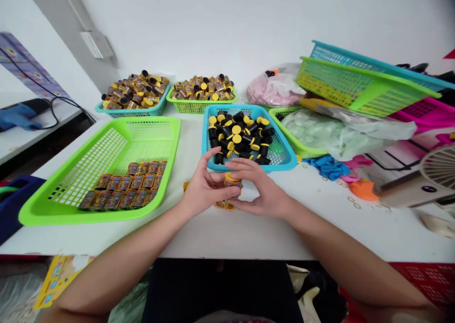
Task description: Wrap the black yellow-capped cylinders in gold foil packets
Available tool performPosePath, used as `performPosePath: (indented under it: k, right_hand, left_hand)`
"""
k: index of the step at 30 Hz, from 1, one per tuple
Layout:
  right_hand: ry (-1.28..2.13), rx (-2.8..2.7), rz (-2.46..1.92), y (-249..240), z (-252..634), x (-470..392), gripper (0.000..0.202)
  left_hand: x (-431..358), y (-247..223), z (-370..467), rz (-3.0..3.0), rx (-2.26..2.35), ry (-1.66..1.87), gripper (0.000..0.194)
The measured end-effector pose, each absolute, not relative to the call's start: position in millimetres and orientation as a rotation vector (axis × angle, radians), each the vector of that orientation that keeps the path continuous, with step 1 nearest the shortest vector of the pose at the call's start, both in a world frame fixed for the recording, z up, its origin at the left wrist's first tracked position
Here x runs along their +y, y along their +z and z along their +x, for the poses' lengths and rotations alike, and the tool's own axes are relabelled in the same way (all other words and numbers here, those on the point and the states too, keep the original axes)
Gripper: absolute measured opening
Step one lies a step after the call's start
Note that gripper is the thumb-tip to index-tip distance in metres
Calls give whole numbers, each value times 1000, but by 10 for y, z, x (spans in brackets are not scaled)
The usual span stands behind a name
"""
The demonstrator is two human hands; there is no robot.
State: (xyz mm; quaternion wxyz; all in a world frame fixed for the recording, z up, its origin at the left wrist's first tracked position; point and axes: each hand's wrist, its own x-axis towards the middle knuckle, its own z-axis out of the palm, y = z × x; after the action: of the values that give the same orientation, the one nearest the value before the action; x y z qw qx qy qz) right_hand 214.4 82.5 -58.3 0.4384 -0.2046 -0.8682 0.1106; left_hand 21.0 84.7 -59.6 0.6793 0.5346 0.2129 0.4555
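A small cylindrical canister (233, 182) with a yellow cap and a printed wrap is between my two hands, above the white table. My left hand (202, 190) grips it from the left, thumb across its front. From the right, my right hand (261, 188) closes on it, fingertips near the yellow cap. Printed yellow pieces (224, 205) show just below my fingers; whether they are loose wraps or canisters I cannot tell. Behind my hands, a blue basket (292, 165) holds many black canisters with yellow caps. Another yellow piece (185, 185) lies partly hidden by my left hand.
At left, a green basket (31, 214) contains wrapped canisters in rows. Behind it stand a blue basket (124, 113) and a green basket (192, 107), both heaped with canisters. Stacked baskets (355, 84), plastic bags (327, 129), balloons (329, 167) and a fan (419, 181) occupy the right.
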Motion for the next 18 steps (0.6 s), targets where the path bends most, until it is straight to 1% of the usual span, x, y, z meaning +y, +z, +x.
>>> performPosePath:
  k: [2, 3, 6, 8, 10, 12, 14, 15, 16, 17, 18]
  right_hand:
    - [-24, -2128, -566, -598, 2145, 839, 57]
    - [-119, -2122, -576, -607, 2143, 840, 56]
    - [-281, -2143, -600, -623, 2103, 806, 52]
    - [-378, -2134, -631, -608, 2036, 749, 50]
    - [-450, -2115, -648, -556, 1958, 687, 50]
    - [-429, -2103, -653, -455, 1924, 666, 50]
    - [-310, -2111, -767, -313, 1987, 742, 52]
    - [-229, -2120, -902, -237, 2061, 826, 53]
    - [-146, -2134, -1098, -164, 2157, 940, 50]
    - [-54, -2148, -1343, -102, 2268, 1078, 43]
    - [52, -2174, -1620, -56, 2380, 1230, 40]
  left_hand:
    - [847, -591, 212, 1248, 530, 1084, 96]
    - [840, -592, 213, 1292, 561, 1108, 88]
    - [787, -572, 214, 1477, 694, 1163, 65]
    - [723, -517, 204, 1612, 830, 1182, 57]
    - [641, -420, 163, 1730, 982, 1168, 54]
    - [551, -285, 56, 1857, 1143, 1152, 50]
    - [479, -123, -147, 2025, 1317, 1151, 39]
    - [460, -34, -286, 2109, 1417, 1140, 33]
    - [459, 55, -447, 2177, 1524, 1115, 29]
    - [481, 144, -623, 2214, 1637, 1061, 28]
    - [527, 228, -807, 2215, 1750, 983, 29]
